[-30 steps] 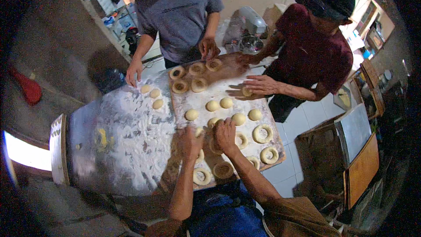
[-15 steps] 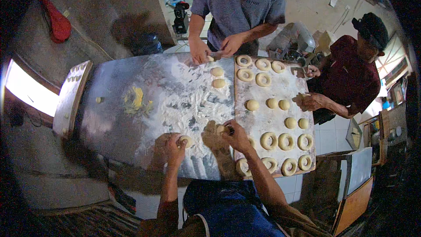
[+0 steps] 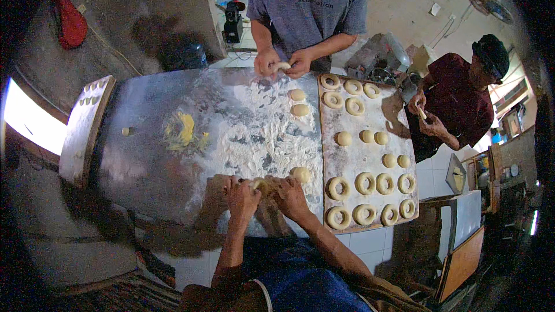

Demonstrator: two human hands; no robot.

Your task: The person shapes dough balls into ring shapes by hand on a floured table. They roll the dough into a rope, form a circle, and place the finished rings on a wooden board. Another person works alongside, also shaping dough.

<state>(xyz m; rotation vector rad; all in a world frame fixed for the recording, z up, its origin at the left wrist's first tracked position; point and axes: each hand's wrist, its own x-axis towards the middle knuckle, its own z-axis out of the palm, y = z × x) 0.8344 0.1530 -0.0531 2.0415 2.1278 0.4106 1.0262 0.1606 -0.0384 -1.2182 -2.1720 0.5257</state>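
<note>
My left hand (image 3: 242,197) and my right hand (image 3: 291,197) are close together over the near edge of the floured table. Between their fingers is a piece of pale dough (image 3: 259,185), partly covered, so its full shape is hidden. Both hands have their fingers curled against it. A round dough ball (image 3: 300,174) lies on the flour just beyond my right hand. To the right, a wooden board (image 3: 364,124) carries several dough rings (image 3: 365,183) and several dough balls (image 3: 344,138).
Across the table, a person in a grey shirt holds a curved dough piece (image 3: 281,66) near two dough balls (image 3: 298,103). At the right, another person holds dough (image 3: 422,112). Yellow fat-like smears (image 3: 186,128) mark the table's left. A tilted board (image 3: 87,130) stands at its far-left end.
My right hand has left the dough ball and come leftward to the dough at my left hand. The person at right has lifted their hands from the board and brought them together around dough.
</note>
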